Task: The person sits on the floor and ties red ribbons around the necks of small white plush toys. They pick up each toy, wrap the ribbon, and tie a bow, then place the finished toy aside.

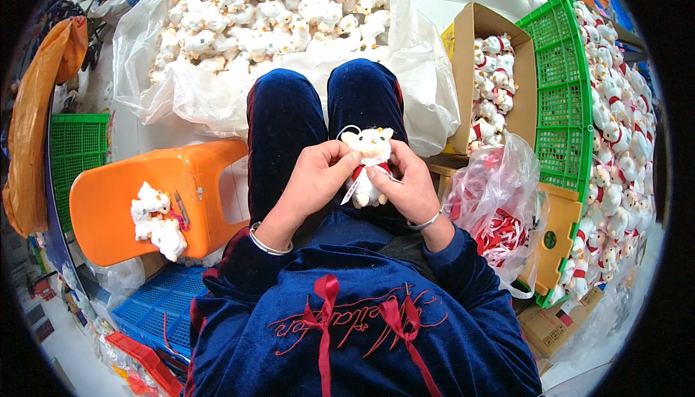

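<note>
Small white plush cat (368, 159) sits over the person's lap, just in front of the big clear bag of plain plush toys (268, 6). Left hand (316, 174) and right hand (407, 183) both pinch the red-and-white ribbon (360, 175) at its neck. Judgement: the knot ties best centred under the chin, with even pull and the toy upright.

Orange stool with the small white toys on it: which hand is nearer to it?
Left. The left hand is at the lap toy, on the side toward the orange stool. The right hand grips the toy's other side, farther from the stool.
</note>
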The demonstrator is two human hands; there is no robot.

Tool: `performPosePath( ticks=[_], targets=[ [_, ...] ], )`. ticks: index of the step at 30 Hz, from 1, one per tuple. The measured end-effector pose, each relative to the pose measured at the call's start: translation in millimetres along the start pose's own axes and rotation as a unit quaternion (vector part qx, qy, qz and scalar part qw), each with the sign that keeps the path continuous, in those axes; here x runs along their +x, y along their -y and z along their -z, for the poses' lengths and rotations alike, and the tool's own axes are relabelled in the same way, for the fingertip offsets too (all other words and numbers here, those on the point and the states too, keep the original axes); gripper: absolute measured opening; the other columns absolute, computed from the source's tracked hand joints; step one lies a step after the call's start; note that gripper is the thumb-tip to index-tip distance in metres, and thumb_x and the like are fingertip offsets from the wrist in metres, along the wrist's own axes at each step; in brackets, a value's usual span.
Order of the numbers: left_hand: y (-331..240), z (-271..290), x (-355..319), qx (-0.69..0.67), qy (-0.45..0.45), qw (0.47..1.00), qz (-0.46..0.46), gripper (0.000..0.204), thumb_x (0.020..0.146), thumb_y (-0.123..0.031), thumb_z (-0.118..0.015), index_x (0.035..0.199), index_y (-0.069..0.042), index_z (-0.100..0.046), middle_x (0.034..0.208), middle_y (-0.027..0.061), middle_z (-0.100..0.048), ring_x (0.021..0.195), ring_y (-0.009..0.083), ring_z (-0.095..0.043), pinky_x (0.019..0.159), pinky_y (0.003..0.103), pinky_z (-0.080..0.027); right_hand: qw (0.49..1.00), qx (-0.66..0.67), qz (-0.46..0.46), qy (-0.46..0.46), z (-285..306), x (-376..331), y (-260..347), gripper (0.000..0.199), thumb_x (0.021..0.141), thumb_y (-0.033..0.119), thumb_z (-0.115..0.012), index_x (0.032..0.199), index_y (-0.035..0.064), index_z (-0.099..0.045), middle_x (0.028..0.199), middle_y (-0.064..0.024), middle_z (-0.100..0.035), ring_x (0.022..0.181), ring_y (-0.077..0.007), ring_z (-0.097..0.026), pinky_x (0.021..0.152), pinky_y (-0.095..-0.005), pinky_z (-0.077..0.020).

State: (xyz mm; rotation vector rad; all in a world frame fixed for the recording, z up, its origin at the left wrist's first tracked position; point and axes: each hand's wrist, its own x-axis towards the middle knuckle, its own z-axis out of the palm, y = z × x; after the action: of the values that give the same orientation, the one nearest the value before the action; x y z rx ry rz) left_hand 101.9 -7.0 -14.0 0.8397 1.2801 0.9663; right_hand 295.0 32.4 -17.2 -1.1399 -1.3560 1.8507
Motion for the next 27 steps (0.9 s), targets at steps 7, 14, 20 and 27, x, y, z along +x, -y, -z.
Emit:
performPosePath(
  ticks=[7,14,20,27],
  targets=[
    [0.0,2.4,0.3,-0.031,-0.024,0.999,0.026,0.022,0.106,-0.026,-0.057,0.101,-0.006,-0.066,0.082,-0.0043,-0.061,0.066,0.0023,-0.049,0.061,0.018,-0.040,0.999,0.029,-0.014,-0.005,3.4,-0.6,3.3,0.054,0.093,0.013,-0.073,0.139,-0.0059,-0.050,0.122,-0.0123,-0.068,0.108,-0.0154,-0.066,0.094,-0.0294,-0.0523],
    [-1.6,1.1,-0.6,0.049,-0.018,0.999,-0.013,0.027,0.104,-0.031,-0.060,0.102,-0.005,-0.067,0.085,-0.0036,-0.061,0.075,0.0020,-0.051,0.065,0.019,-0.042,0.999,0.019,0.021,-0.017,12.7,-1.8,-1.4,0.045,0.102,0.020,-0.063,0.138,-0.0068,-0.054,0.121,-0.0121,-0.068,0.110,-0.0161,-0.064,0.096,-0.0294,-0.0502],
    [-5.7,-9.1,0.1,0.120,-0.006,0.991,-0.060,0.019,0.094,-0.020,-0.073,0.095,-0.003,-0.064,0.087,-0.0006,-0.063,0.081,0.0072,-0.056,0.076,0.025,-0.049,0.998,-0.037,0.022,-0.047,15.9,0.4,-4.5,0.048,0.110,0.033,-0.048,0.133,-0.0078,-0.058,0.117,-0.0103,-0.069,0.108,-0.0141,-0.062,0.096,-0.0286,-0.0484],
    [0.1,-9.1,4.0,0.093,-0.028,0.994,-0.049,0.017,0.095,-0.020,-0.070,0.092,-0.004,-0.063,0.086,-0.0005,-0.063,0.081,0.0069,-0.056,0.073,0.024,-0.047,0.987,0.126,-0.058,-0.077,33.1,10.4,-6.8,0.065,0.112,0.045,-0.034,0.131,-0.0119,-0.059,0.110,-0.0176,-0.072,0.100,-0.0223,-0.071,0.088,-0.0320,-0.0557]
  ],
)
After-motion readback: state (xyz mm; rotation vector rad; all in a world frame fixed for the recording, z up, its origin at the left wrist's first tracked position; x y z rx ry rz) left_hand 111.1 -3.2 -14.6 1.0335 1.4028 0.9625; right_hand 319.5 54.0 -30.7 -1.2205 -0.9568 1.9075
